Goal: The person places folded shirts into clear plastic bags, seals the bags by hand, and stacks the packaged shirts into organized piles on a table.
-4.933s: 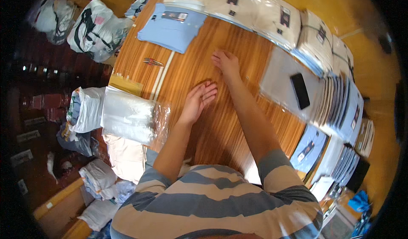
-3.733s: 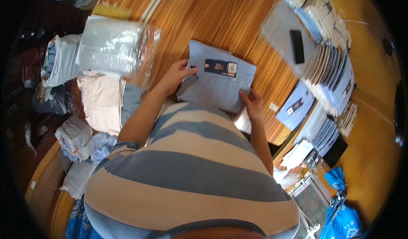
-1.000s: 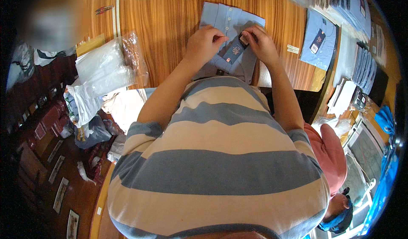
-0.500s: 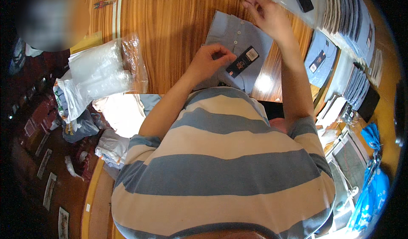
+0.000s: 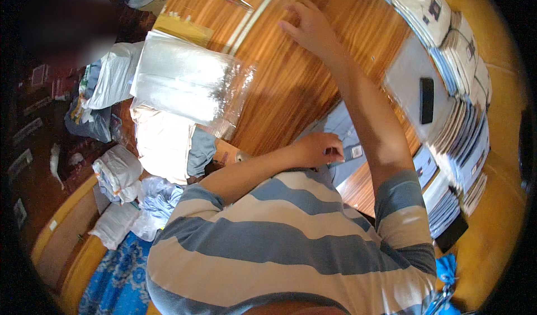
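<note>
My left hand [image 5: 320, 149] is low over the folded blue shirt [image 5: 342, 126], beside its dark hang tag [image 5: 353, 152]. Its fingers are curled in, and whatever they hold, if anything, is hidden. My right hand [image 5: 309, 27] reaches out over the far part of the wooden table [image 5: 279, 85], fingers apart and nothing in them. A small pair of thread snips [image 5: 237, 1] lies beyond it to the left, apart from the fingers. My right forearm covers part of the shirt.
On the left, clear plastic bags [image 5: 182, 80] overlap a yellow sheet [image 5: 182, 29]. A dark, phone-like slab [image 5: 427, 100] rests on clear plastic at the right. Stacks of folded shirts [image 5: 461, 130] line the right edge. Pale cloth [image 5: 162, 141] sits by the table's near left.
My view has swung left. My right hand has moved from beside the shirt's top out across the table toward the snips. My left hand stays curled by the hang tag.
</note>
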### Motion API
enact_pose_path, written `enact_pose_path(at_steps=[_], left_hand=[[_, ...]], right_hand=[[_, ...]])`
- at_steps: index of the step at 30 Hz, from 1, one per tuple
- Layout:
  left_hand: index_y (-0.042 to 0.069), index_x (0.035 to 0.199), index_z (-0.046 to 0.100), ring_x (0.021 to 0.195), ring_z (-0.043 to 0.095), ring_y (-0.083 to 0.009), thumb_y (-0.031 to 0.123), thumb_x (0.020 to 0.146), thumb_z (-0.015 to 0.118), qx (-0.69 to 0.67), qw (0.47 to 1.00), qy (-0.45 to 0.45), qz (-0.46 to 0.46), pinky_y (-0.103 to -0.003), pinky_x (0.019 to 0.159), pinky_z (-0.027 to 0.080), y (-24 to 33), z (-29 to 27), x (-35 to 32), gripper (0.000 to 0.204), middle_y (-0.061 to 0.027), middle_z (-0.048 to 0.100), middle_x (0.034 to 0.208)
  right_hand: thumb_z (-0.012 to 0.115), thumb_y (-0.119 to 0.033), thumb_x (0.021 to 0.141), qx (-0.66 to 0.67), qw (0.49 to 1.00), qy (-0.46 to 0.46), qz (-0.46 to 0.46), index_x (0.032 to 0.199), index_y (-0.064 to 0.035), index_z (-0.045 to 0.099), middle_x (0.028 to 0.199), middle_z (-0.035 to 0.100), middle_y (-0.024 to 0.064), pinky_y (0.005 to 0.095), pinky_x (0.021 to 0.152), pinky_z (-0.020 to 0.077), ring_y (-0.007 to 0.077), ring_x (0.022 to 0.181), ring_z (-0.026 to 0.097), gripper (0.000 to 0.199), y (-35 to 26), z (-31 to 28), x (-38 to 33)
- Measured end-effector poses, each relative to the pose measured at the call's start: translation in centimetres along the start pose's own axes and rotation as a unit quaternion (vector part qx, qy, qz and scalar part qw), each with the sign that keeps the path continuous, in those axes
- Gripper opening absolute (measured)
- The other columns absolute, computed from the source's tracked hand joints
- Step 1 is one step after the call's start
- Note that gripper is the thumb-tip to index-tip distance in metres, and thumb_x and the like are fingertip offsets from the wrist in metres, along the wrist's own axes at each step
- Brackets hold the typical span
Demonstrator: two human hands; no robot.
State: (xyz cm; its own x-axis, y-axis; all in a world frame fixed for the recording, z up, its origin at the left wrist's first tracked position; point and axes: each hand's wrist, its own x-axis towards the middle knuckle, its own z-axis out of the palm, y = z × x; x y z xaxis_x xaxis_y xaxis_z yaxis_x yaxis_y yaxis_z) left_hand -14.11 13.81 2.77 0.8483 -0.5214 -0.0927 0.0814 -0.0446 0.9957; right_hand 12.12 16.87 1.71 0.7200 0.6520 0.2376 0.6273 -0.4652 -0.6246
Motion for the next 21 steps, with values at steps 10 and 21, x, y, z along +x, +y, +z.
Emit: enact_pose_path(at_steps=[10, 21], left_hand=[[0.012, 0.109, 0.074, 0.103, 0.064, -0.0303, 0.031, 0.096, 0.070, 0.133, 0.977, 0.110, 0.124, -0.046, 0.092, 0.050, -1.2, 1.8, -0.5, 0.023, -0.0118, 0.069, 0.108], [0.007, 0.108, 0.074, 0.095, 0.070, -0.0175, 0.020, 0.100, 0.070, -0.065, 0.997, 0.005, -0.042, -0.032, 0.082, 0.056, -0.6, 0.1, -0.4, 0.016, -0.0054, 0.076, 0.108]], right_hand=[[0.073, -0.041, 0.095, -0.133, 0.991, -0.033, -0.008, 0.121, -0.0014, 0.065, 0.120, 0.062, 0.0208, 0.0492, 0.097, 0.0510, 0.0399, 0.114, 0.060, 0.048, -5.0, 11.4, 10.7], [0.052, -0.044, 0.108, 0.281, 0.865, 0.125, 0.395, 0.106, -0.0018, 0.069, 0.075, 0.057, 0.0029, 0.0254, 0.054, 0.0393, 0.0105, 0.060, 0.049, 0.045, -4.0, -12.5, -23.3]])
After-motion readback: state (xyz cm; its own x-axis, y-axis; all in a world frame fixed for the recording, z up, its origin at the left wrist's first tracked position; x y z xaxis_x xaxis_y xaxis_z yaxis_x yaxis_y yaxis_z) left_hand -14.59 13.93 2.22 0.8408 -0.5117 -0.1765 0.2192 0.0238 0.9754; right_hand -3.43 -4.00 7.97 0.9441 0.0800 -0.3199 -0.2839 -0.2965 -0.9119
